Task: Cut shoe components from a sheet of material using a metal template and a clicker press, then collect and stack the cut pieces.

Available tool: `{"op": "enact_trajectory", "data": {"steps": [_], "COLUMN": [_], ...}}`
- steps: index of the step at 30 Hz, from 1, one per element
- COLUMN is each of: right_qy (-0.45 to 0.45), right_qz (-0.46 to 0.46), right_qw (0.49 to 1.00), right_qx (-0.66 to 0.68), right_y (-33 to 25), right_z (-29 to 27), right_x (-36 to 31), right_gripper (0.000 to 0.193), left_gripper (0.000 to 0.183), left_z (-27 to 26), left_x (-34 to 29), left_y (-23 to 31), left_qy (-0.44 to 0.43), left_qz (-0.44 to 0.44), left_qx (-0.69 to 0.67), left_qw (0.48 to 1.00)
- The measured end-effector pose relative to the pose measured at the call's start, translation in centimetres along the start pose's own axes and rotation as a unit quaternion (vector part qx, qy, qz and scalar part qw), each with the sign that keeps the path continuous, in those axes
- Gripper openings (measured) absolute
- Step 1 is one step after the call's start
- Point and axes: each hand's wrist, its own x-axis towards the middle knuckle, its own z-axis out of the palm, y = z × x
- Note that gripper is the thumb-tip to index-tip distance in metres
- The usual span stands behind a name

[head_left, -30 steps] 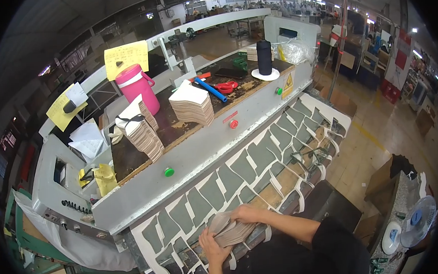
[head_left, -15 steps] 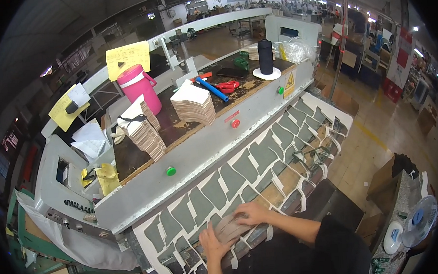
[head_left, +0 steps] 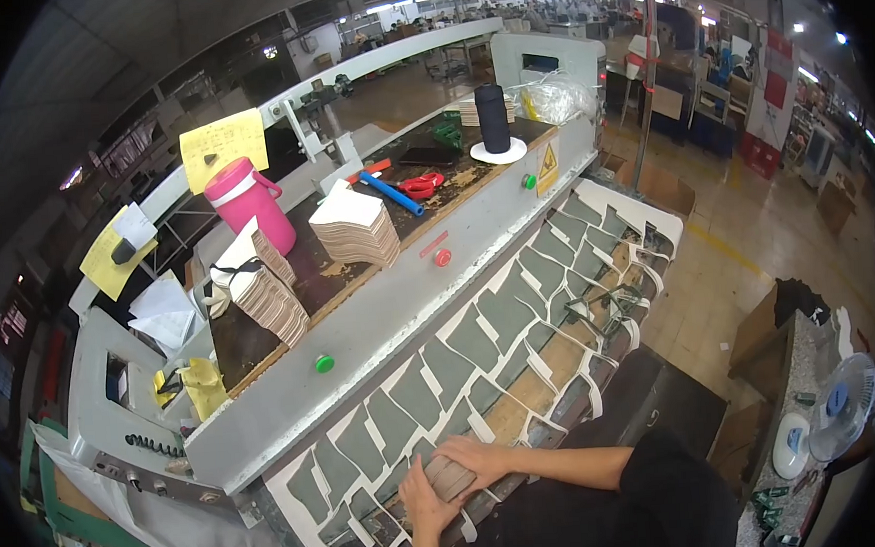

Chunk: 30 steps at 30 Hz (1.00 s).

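Between my two hands is a small stack of thin brownish cut pieces (head_left: 450, 478), its layered edges facing up. My left hand (head_left: 425, 497) closes on its left end, and my right hand (head_left: 475, 459) wraps over its right end. The stack sits low over the near edge of the white cut-out sheet (head_left: 445, 330), a web of leftover strips with gaps shaped like the pieces. Grey-green surface shows through the gaps. Up on the machine, two taller stacks of pieces stand: a bound one (head_left: 263, 294) and a loose one (head_left: 355, 226).
The grey machine beam (head_left: 380, 322) runs diagonally behind the sheet, with a green button (head_left: 324, 363) and a red button (head_left: 442, 258). On its top are a pink jug (head_left: 253, 210), red scissors (head_left: 420, 185) and a black thread cone (head_left: 492, 120). A fan (head_left: 838, 404) stands at right.
The stack has turned more upright and compact between my hands, which have come closer together. The whole view has shifted, so the machine now appears farther left.
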Motion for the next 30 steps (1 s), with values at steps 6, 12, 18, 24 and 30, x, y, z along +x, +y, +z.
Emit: {"op": "enact_trajectory", "data": {"steps": [6,12,18,24,30], "right_qy": [0.073,0.013,-0.051,-0.447,-0.517], "right_qz": [-0.012,0.0,-0.292,-0.319,-0.283], "right_qw": [0.996,1.0,0.912,0.634,0.646], "right_qx": [-0.044,0.028,0.285,0.545,0.485], "right_y": [-1.3,-1.7,-20.4,-31.6,-30.9], "right_z": [0.5,-0.5,2.3,13.2,20.2], "right_x": [0.0,0.1,10.9,7.2,4.9], "right_gripper": [0.139,0.136,0.063,0.044,0.052], "left_gripper": [0.146,0.128,0.1,0.103,0.102], "left_z": [1.2,2.5,1.2,2.6,2.5], "left_x": [0.2,1.0,1.0,2.8,2.4], "left_y": [2.3,0.7,1.9,1.1,2.3], "left_qy": [0.027,0.096,0.102,0.131,0.11], "left_qz": [0.033,-0.01,-0.034,-0.05,-0.066], "left_qx": [0.039,-0.081,-0.04,-0.032,-0.036], "left_qw": [0.998,0.992,0.993,0.99,0.991]}}
